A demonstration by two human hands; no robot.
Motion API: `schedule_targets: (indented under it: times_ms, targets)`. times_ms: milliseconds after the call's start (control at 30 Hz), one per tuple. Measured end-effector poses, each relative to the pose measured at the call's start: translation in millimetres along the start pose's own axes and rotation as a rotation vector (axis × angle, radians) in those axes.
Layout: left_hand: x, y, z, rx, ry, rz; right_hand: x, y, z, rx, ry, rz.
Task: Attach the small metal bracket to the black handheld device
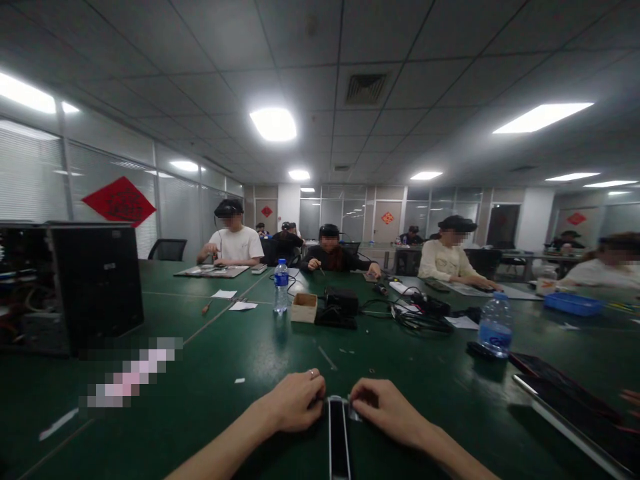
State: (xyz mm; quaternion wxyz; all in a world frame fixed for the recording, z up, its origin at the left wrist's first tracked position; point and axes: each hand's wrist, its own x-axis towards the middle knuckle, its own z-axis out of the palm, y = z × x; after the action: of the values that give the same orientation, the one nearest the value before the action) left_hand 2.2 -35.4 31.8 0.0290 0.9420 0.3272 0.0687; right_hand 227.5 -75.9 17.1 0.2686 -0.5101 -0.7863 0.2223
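Note:
A smartphone-like slab (339,437) with a white rim and dark face lies lengthwise before me on the green table, its near end cut off by the frame. My left hand (299,402), a ring on one finger, curls closed beside its far left corner; whatever the fingertips hold is hidden. On the opposite side, my right hand (383,407) has thumb and fingers bent together at the far right corner. A small, shiny, see-through piece of film (355,412) shows under those fingertips, seemingly pinched.
Ahead stand a water bottle (281,287), a small open box (304,309) and black cables (420,317). To the right are another bottle (495,325), dark flat devices (565,400) and a blue tray (573,304). A computer case (95,283) stands left. Several people sit across.

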Motion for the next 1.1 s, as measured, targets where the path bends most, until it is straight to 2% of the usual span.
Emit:
schedule_targets:
  times_ms: [267,767,1100]
  targets:
    - [-1.0,1.6,-2.7,-0.001,-0.013,-0.013,1.0,3.1,2.7,0.114,0.026,0.014]
    - [-0.1,-2.6,2.0,0.018,-0.003,0.004,1.6,0.0,4.5,0.126,0.019,0.064]
    - [0.9,-3.3,3.4,0.000,0.000,0.007,1.1,1.1,3.0,0.149,0.012,0.025]
